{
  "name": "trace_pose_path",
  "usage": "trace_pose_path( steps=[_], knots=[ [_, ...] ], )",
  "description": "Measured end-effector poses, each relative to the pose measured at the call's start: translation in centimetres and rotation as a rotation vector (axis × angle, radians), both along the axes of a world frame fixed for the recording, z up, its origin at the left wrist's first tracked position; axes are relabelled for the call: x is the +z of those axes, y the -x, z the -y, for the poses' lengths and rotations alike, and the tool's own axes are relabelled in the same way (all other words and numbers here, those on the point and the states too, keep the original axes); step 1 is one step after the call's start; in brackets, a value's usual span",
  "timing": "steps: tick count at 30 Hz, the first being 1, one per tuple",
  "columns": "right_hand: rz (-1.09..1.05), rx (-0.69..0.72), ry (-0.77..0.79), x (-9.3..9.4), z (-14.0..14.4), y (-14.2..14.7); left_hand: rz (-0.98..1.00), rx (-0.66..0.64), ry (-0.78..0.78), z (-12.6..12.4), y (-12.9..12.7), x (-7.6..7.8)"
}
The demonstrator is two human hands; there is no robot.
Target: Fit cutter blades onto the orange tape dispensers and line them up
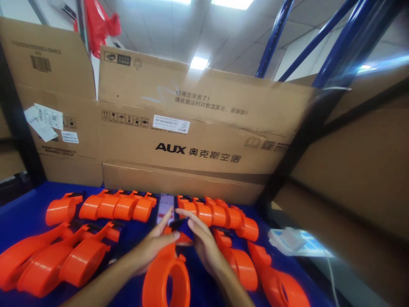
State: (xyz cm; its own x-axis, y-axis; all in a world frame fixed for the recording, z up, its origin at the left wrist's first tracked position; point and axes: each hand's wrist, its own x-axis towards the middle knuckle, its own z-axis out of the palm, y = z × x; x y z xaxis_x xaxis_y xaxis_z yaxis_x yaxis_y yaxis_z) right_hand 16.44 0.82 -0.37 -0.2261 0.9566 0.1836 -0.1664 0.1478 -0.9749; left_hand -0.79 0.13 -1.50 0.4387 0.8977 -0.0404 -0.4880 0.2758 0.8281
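Hands meet at the centre of a blue work surface [25, 213]. The left hand [153, 245] and right hand [201, 243] both close on one orange plastic dispenser [168, 273], a smooth, glossy moulding with a ring-shaped hoop toward the wearer and a narrow neck at the grip. A small dark part [179, 224] sits at that neck, pinched between the fingertips of both hands. The left fingers extend forward and slightly upward; the right fingers curl over the dark part from above. Both forearms enter from below and converge at the neck.

Just beyond the grip lies a phone [165, 207], flat, screen up. Left of the grip, identical orange mouldings [57, 260] lie in overlapping rows; a further row [220, 215] lies right of and beyond the grip, with more [275, 281] to the right. Farther right rests a white device [289, 238] with a cable. Behind everything stands a large corrugated cardboard carton [198, 128], matte brown, printed "AUX".
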Motion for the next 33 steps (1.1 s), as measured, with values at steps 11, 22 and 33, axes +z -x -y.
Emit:
trace_pose_path(
  steps=[11,22,33],
  knots=[
    [0.067,-0.018,-0.057,-0.7,0.3,1.5,-0.125,-0.001,-0.122,-1.1,-0.3,-1.1],
    [0.042,-0.126,-0.109,-0.7,0.5,2.7,-0.059,-0.024,-0.18,-1.1,-0.1,-1.3],
    [0.988,-0.186,-0.35,-0.7,0.1,-0.5,0.049,0.16,-0.074,-2.3,0.8,-0.4]
  ],
)
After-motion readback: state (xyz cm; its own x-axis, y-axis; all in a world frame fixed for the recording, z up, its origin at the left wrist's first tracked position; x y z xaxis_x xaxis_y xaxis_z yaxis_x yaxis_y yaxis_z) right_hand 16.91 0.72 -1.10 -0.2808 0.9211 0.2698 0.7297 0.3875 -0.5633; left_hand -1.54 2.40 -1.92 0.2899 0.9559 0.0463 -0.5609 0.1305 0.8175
